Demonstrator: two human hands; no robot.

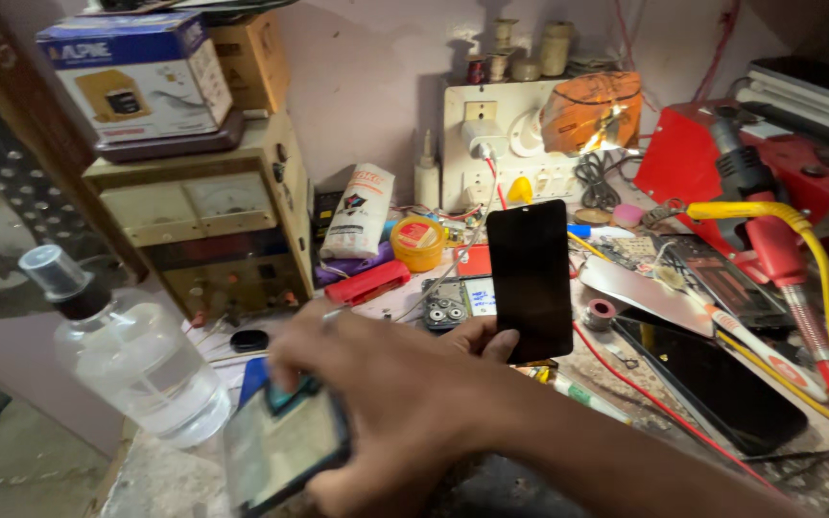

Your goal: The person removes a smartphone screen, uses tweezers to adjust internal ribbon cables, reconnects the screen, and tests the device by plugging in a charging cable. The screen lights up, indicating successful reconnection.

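My right hand (386, 412) reaches leftwards across the bench from the lower right, blurred, and grips a small phone (280, 446) with a pale screen near the front left edge. Behind my forearm only the fingertips of my left hand (491, 341) show. They pinch the lower edge of a black screen panel (530, 278), which stands upright over the middle of the bench. A clear plastic bottle (136, 360) with a black neck stands just left of the phone.
A beige bench power supply (213, 230) with a blue box on top stands at the back left. A yellow tin (417, 242), a red case (368, 283), a wall socket board (491, 144), a red tool station (750, 192), a yellow cable (817, 269) and a flat black phone (722, 384) crowd the bench.
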